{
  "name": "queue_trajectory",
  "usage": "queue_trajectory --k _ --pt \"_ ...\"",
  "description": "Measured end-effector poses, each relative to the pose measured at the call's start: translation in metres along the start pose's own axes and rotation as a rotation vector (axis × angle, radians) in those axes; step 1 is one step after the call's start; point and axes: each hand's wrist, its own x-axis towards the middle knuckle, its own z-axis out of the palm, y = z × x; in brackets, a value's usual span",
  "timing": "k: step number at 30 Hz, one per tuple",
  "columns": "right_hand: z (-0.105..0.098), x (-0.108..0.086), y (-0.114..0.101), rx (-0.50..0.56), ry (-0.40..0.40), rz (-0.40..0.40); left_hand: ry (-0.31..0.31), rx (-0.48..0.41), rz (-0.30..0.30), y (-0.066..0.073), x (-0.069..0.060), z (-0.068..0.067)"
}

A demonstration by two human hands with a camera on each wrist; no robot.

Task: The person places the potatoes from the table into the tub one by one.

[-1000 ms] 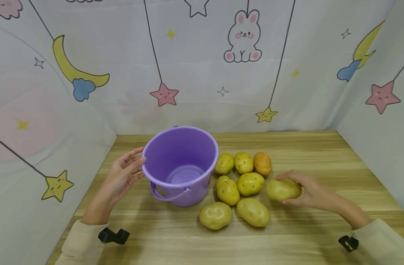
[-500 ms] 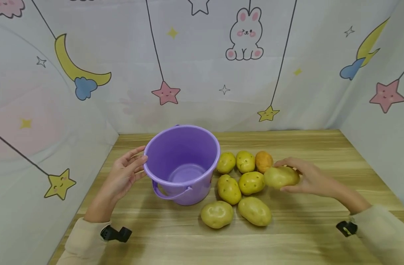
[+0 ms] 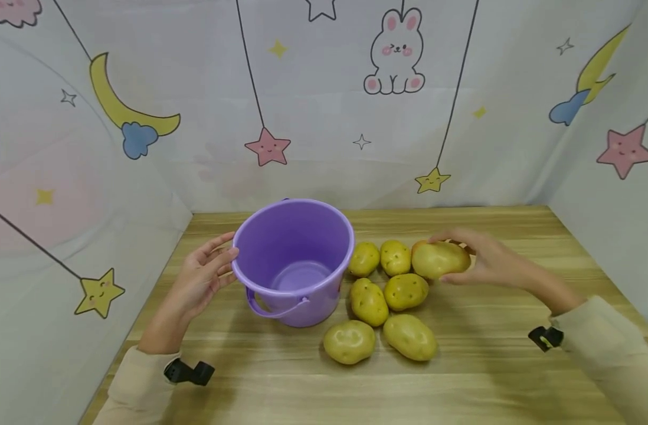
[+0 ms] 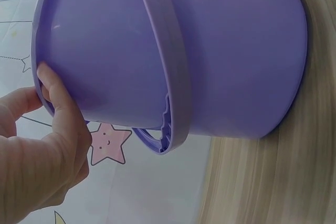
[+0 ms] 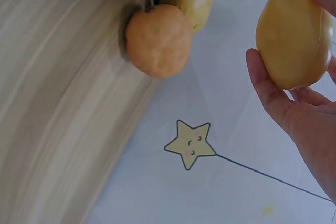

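Observation:
A purple bucket stands on the table, tilted slightly toward the camera, with nothing inside it. My left hand pinches its rim at the left side; in the left wrist view the thumb presses the outer wall. Held in the air by my right hand is a yellow potato, gripped between thumb and fingers. It covers most of an orange-brown potato, which shows fully in the right wrist view. Several yellow potatoes lie right of the bucket, among them a smooth one at the front.
The bucket's handle hangs down at its front. A wooden table carries everything. White curtains printed with stars, moons and a rabbit enclose the back and sides.
My right hand has carried the potato up and to the left, from the front right of the pile to over the orange-brown one. My left hand still grips the bucket rim.

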Motion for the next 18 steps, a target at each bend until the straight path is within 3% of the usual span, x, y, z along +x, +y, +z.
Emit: queue_trajectory --k 7,13,18 --pt "-0.011 0.019 -0.005 -0.006 0.016 -0.024 -0.014 -0.001 0.017 0.0 0.001 0.0" --pt "-0.018 0.034 -0.012 0.016 -0.028 0.02 -0.015 0.0 0.02 0.0 0.001 0.0" --pt "-0.02 0.049 -0.018 0.058 -0.043 0.007 -0.012 -0.001 0.015 0.0 0.001 0.0"
